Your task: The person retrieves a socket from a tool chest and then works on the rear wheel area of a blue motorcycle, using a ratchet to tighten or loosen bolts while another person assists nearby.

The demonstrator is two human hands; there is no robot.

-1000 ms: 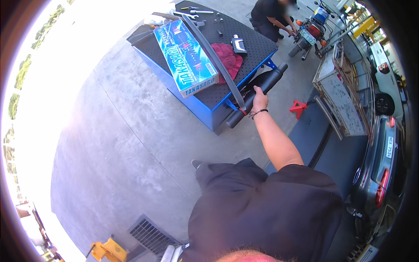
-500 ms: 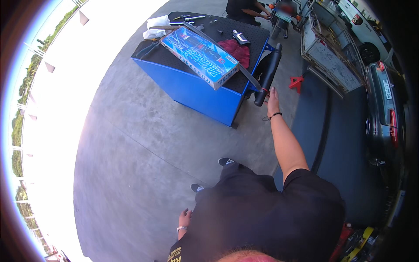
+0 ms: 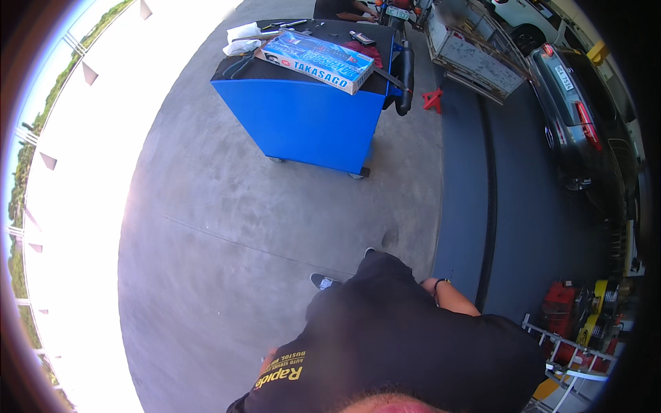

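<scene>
My right hand (image 3: pixel 428 284) is down beside my body, a dark band at its wrist; my shirt hides its fingers. Of my left hand (image 3: pixel 269 355) only a small piece shows at my left side, and its fingers cannot be made out. Ahead, apart from both hands, stands a blue tool cart (image 3: pixel 303 124) with a black top. A long blue-and-white cardboard box (image 3: pixel 320 60) lies on its front edge. Around the box are pliers (image 3: pixel 238 66), crumpled white cloths (image 3: pixel 243 47), a red cloth (image 3: pixel 368 51) and a few hand tools. A black padded handle (image 3: pixel 405 79) runs along the cart's right side.
Right of the cart are a red jack stand (image 3: pixel 432 100), a metal-sided trailer (image 3: pixel 475 58) and a dark car (image 3: pixel 568 103). Another person (image 3: pixel 337 9) crouches by a motorcycle behind the cart. Red and yellow equipment (image 3: pixel 578 310) and a white metal rack (image 3: pixel 575 358) stand close on my right.
My right hand has left the cart's handle and dropped to my side. The cart now appears farther away. My left hand is mostly out of sight behind my shirt.
</scene>
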